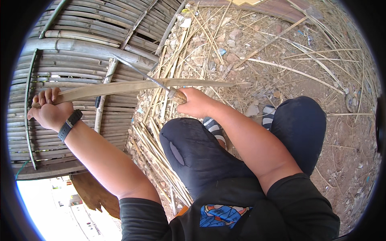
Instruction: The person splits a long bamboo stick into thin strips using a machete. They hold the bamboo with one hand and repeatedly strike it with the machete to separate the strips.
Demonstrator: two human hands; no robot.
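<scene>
A long, flat bamboo strip (112,87) stretches from left to right in front of me, with its thin end pointing right over the ground. My left hand (54,111), with a black watch on the wrist, is closed around the strip's left end. In my right hand (196,103) is a knife (177,95), gripped by its wooden handle. Its narrow metal blade slants up and to the left and crosses the strip near the handle. The blade appears to touch the strip there, but the exact contact is too small to tell.
On the left stands a slatted bamboo wall (80,72) with thicker poles. Cut bamboo strips (159,160) lie in a pile beside my left knee. Stones and dry bamboo shavings (345,44) litter the dirt ground. A brown board (277,9) lies at the far edge.
</scene>
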